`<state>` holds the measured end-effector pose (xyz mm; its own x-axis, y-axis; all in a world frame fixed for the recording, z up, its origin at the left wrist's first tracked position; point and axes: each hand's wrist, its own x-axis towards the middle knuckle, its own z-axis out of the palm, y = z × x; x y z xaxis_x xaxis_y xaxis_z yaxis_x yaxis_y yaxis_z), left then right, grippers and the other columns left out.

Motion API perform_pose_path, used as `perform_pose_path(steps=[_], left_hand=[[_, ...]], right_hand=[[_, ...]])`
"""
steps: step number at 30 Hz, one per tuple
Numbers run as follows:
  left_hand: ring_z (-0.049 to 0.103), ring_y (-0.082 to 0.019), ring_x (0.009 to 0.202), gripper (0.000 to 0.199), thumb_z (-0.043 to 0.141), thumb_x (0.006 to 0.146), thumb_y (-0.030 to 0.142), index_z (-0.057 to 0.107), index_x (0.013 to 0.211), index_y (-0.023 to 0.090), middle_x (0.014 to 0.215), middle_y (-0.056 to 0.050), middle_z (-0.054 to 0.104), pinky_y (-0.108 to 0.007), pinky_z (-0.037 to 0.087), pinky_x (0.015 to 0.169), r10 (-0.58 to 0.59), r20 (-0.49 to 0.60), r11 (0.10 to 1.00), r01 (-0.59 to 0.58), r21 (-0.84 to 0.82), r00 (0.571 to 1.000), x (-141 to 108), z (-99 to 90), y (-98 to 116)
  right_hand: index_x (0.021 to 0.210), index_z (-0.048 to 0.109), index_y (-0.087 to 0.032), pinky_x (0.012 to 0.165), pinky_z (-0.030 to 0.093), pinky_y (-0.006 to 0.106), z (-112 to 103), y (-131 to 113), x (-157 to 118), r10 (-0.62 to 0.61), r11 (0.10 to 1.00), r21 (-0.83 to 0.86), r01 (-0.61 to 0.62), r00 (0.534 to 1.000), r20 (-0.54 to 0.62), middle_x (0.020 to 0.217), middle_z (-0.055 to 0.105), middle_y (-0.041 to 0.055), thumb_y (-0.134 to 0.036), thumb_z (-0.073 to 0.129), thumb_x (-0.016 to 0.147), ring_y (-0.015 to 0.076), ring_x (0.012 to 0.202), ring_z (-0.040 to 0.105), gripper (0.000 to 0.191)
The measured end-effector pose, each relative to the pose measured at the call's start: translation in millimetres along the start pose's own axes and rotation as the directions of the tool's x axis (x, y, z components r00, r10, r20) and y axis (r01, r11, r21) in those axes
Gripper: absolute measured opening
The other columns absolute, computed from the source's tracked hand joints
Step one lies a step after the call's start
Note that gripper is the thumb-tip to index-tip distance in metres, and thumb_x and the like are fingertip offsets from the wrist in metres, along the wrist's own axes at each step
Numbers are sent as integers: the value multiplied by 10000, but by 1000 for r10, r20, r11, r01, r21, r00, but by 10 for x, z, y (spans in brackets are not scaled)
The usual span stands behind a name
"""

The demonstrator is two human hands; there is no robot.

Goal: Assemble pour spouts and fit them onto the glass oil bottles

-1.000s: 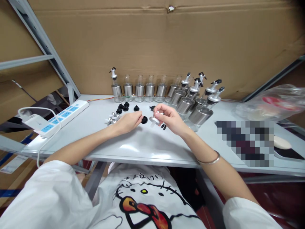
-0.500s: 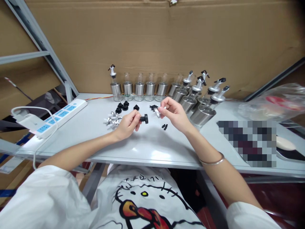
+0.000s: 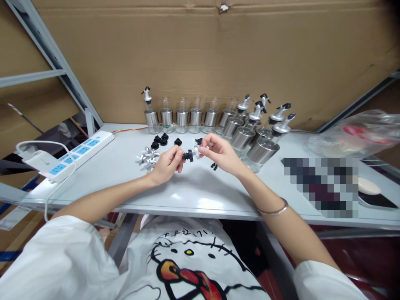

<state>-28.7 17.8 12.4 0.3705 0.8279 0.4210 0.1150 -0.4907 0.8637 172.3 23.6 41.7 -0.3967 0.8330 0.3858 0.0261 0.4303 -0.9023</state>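
My left hand (image 3: 169, 163) is closed on a ribbed black stopper (image 3: 188, 156), whose wide end points right. Pinched in the fingers of my right hand (image 3: 218, 153) is a silver spout (image 3: 196, 152), its stem end against or just at the stopper. Several silver spouts (image 3: 148, 156) lie in a pile beside my left hand, with several black stoppers (image 3: 163, 141) behind them. Small black pieces (image 3: 214, 166) rest below my right hand, and black parts (image 3: 199, 141) show partly behind its fingers.
A row of glass and steel bottles (image 3: 196, 117) stands along the cardboard wall. Bottles with spouts fitted (image 3: 264, 149) cluster at the right. On the left lies a white power strip (image 3: 81, 154); a plastic bag (image 3: 353, 133) and a blurred-out area are on the right.
My right hand has moved left with the silver spout, bringing it to the black stopper. My left hand has stayed nearly still. The view has shifted slightly.
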Motion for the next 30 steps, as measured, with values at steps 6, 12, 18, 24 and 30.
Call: perform_pose_path(steps=[6,12,18,24,30], left_hand=[[467,-76,425,466,414,874,639,428,752,190,493,61,494,-210,379,467,-18,-41,999,17,-32,999,9,0,10],[455,-71,423,472,421,865,649,420,752,191,499,61,498,-211,381,466,-14,-53,999,12,-40,999,11,-3,24],[458,-77,436,462,407,876,639,422,758,193,502,56,506,-219,387,488,1,-60,1000,-2,-11,998,23,-24,-16],[465,-74,439,448,394,890,625,422,779,192,513,59,511,-212,392,495,26,-41,1000,-26,0,999,9,-25,-37],[464,-68,430,453,390,889,629,415,777,191,520,62,503,-204,390,482,36,-33,999,-36,0,999,-6,-12,-27]], right_hand=[[902,528,-184,705,442,299,8,-14,-9,-20,999,-26,21,999,43,803,594,14,-476,677,783,132,720,566,348],[840,547,-181,712,456,319,2,-49,-19,-21,994,-106,23,1000,15,825,630,37,-468,690,762,137,704,564,330],[804,561,-172,700,449,306,4,-34,-21,-10,991,-133,9,1000,-8,798,626,27,-450,708,742,123,677,541,321],[830,558,-175,652,445,291,6,-31,-18,39,998,-59,-37,999,37,748,630,20,-482,699,748,122,652,551,349],[816,568,-170,645,436,290,17,-11,-21,23,997,-75,-20,999,29,742,633,21,-457,701,758,119,643,542,322]])
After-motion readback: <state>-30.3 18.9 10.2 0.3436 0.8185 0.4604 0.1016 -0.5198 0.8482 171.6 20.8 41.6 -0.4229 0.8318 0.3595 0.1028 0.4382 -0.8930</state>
